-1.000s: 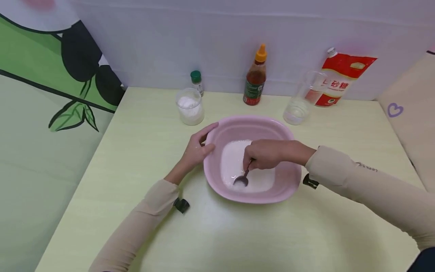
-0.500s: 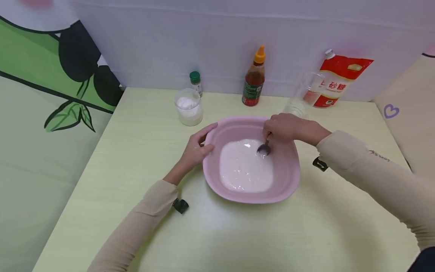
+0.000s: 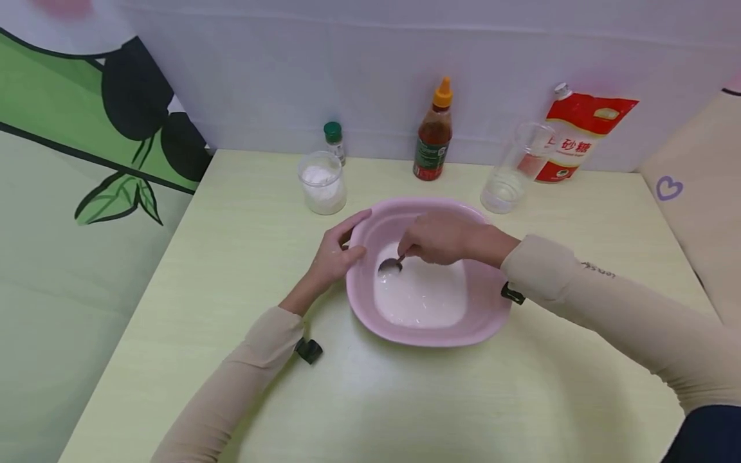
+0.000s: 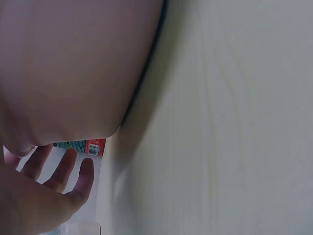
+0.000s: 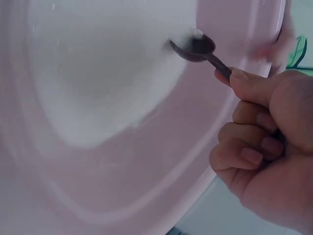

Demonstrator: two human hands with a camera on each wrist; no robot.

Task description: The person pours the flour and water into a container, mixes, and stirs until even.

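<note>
A pink plastic basin point(image 3: 428, 336) stands on the table with white liquid point(image 3: 425, 296) in its bottom. My left hand point(image 3: 336, 253) grips the basin's left rim, thumb over the inner side; in the left wrist view its other fingers spread loosely outside the wall. Over the basin, my right hand point(image 3: 437, 238) holds a dark spoon point(image 3: 390, 265) by its handle, fingers curled round it. The spoon's bowl is at the liquid near the left inner wall. In the right wrist view the spoon point(image 5: 199, 46) carries some white liquid, and the thumb presses along the handle.
Behind the basin stand a glass of white powder point(image 3: 322, 188), a small green-capped jar point(image 3: 334, 141), a red sauce bottle point(image 3: 433, 141), and a tall clear cup point(image 3: 506, 183). A red sugar bag point(image 3: 579, 141) leans at the back wall point(image 3: 260, 77).
The right hand has carried the spoon round the basin, from the front to the upper right, then across to the left side. The left hand keeps its place on the rim.
</note>
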